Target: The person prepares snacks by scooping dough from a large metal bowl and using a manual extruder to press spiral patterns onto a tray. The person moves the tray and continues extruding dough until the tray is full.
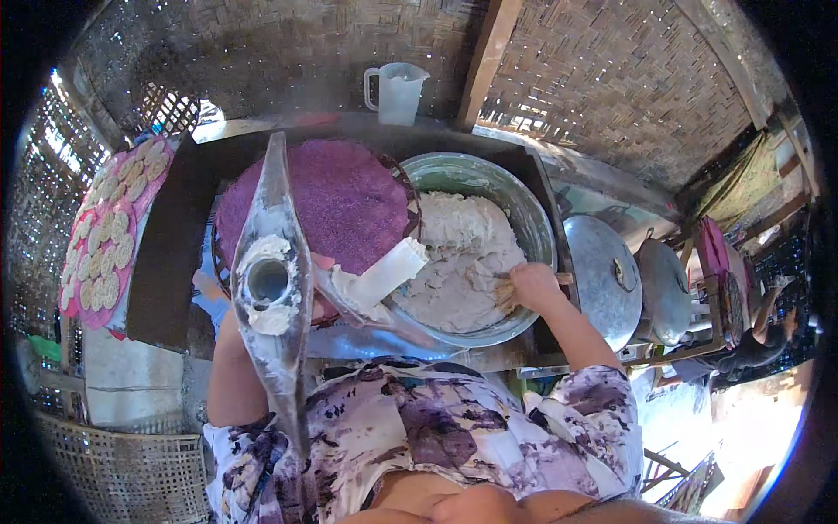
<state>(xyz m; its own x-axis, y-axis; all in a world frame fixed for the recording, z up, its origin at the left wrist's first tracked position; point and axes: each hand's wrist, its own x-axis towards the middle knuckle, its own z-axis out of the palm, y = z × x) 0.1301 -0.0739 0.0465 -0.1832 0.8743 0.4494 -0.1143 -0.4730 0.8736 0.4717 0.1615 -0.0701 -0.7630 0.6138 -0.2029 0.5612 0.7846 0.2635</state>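
Note:
A long wooden press (272, 192) stands upright close in front of me. It has a round hole ringed with white dough. My left hand (208, 285) is behind it, closed round it, with fingers showing at both sides and the palm hidden. A thick white dough-smeared plunger (397, 272) juts out beside it on a wooden arm. Behind the press is a round purple mesh mat (349, 196). To the right, a metal basin (537, 218) holds pale dough (458, 249). My right hand (534, 286) is closed on a wooden spatula (505, 294), its blade in the dough.
At far left, pink round mats (109, 236) carry several pale noodle-like discs. A translucent pitcher (401, 92) stands behind the basin by the woven wall. Two large metal lids (602, 279) (665, 293) are on the right. Another person (755, 354) is farther right.

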